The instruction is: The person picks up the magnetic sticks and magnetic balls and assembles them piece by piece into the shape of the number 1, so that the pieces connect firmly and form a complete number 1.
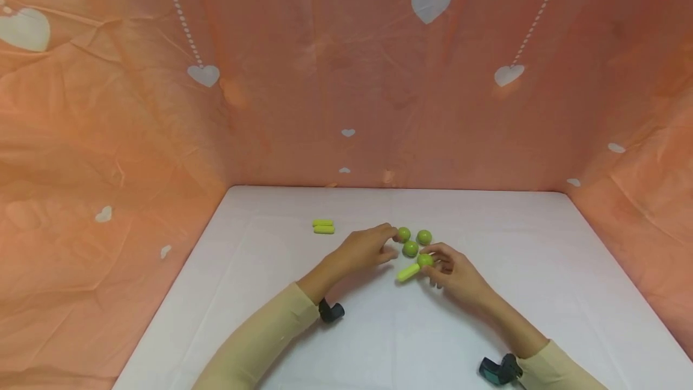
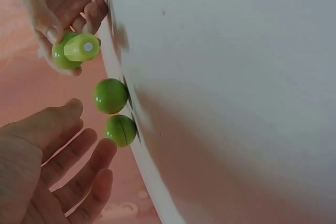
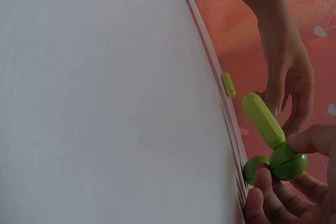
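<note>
Backdrop: orange heart-printed fabric (image 1: 352, 77) stood behind the white table (image 1: 487, 215).
Right hand (image 1: 457, 272): pinched a glossy green ball (image 1: 425, 260), ribbed lime rod (image 1: 408, 272) against it, near three loose green balls (image 1: 410, 249).
Left hand (image 1: 365, 247): spread loosely, left of those.

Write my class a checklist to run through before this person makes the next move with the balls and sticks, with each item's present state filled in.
1. Right hand has a grip on its ball: ok, fingers and thumb hold it.
2. Stick meets that ball: ok, one end sits against it.
3. Stick's free end is uncovered: ok, nothing is on it.
4. Left hand holds a second ball: not ok, its fingers close round nothing; whether a fingertip touches one, cannot tell.
5. Spare balls lie near the left hand: ok, three.
6. Spare sticks are on the table: ok, two, side by side.
</note>
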